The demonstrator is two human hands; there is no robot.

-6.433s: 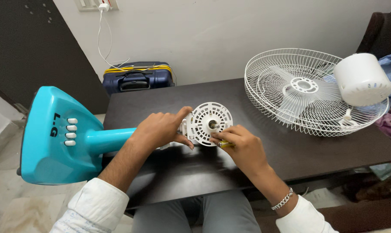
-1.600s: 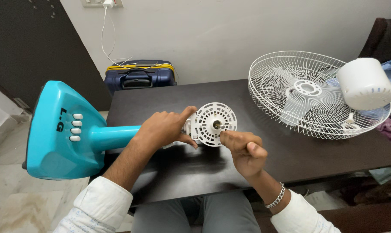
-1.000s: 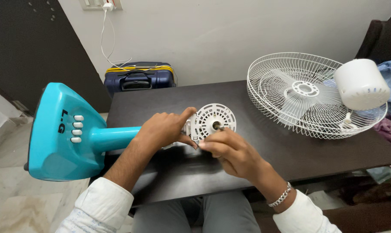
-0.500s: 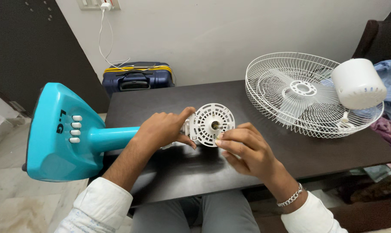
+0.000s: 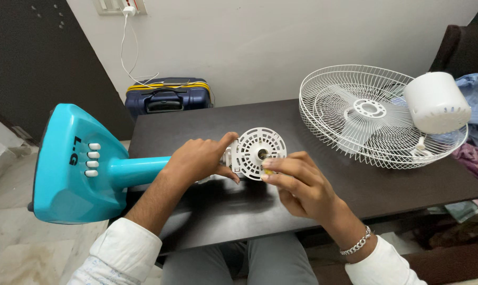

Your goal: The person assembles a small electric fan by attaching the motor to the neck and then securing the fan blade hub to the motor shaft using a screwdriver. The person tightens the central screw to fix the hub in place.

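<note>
The right hand [image 5: 297, 182] is curled, its fingertips pinched together at the lower right of the white slotted motor plate [image 5: 258, 153], just beside the brass shaft hole in the middle; a small yellow piece shows between the fingers, too small to identify. The left hand [image 5: 199, 158] is clamped over the top of the fan's neck, thumb stretched up to touch the left rim of the plate and fingers wrapped round the white housing behind it. The plate stands upright, facing the camera, near the middle of the dark counter [image 5: 239, 119]. The turquoise fan stand [image 5: 78, 163] lies on its side, its base hanging out past the counter's left edge.

Half a second earlier the right hand sat a little lower and further right, fingers looser against the plate's rim; now the fingertips are closer to the centre and more tightly gathered. The left hand has not shifted.

Far right on the counter lie the white wire guard [image 5: 365, 113] with the blade inside it and the white motor cover [image 5: 437, 103] resting on its rim. A blue suitcase [image 5: 168, 95] stands against the wall behind.
</note>
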